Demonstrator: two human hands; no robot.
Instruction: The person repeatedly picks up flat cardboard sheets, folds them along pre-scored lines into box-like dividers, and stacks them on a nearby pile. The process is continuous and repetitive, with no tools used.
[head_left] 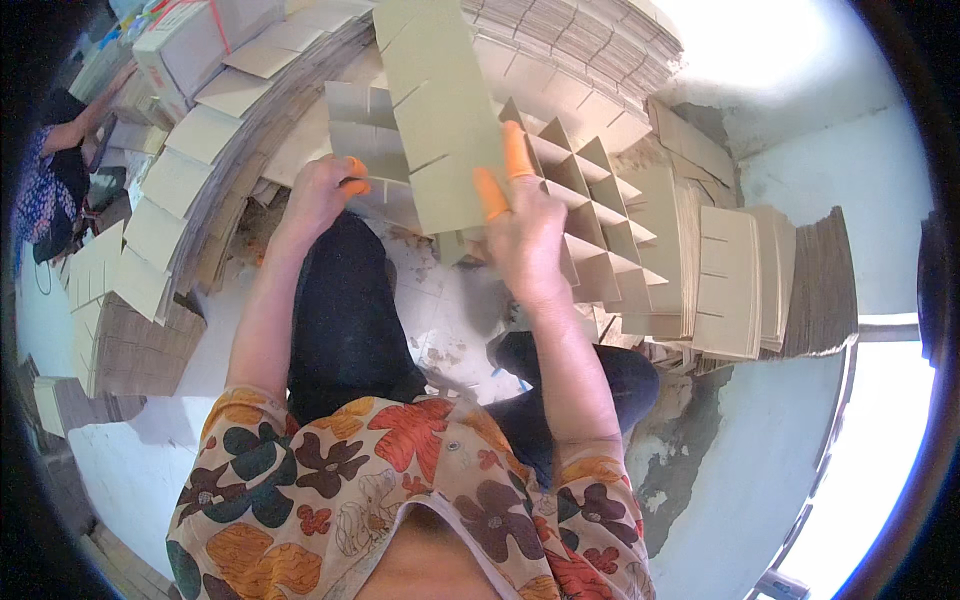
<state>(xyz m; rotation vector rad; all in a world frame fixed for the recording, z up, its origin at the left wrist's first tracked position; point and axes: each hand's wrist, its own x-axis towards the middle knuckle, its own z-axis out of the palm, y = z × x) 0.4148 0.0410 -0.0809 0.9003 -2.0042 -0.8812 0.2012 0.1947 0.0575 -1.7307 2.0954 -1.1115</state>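
A long slotted cardboard strip [430, 105] slants up and away in front of me. My right hand [532, 235], with orange finger covers, grips its near right edge; the thumb lies on the strip and some fingers are hidden. Just right of that hand stands a cardboard divider grid [585, 195] of crossed strips, its cells showing. My left hand [322, 195], also with orange finger covers, is closed with its fingertips at the edge of a lower cardboard piece [385, 198]. The long strip partly covers this piece.
Stacked cardboard strips [590, 40] line the far side. More slotted sheets [728, 285] stand at the right, near a wall. A curved row of cardboard pieces [185, 175] runs along the left, below a white box [185, 50]. Another person [55, 170] is at the far left.
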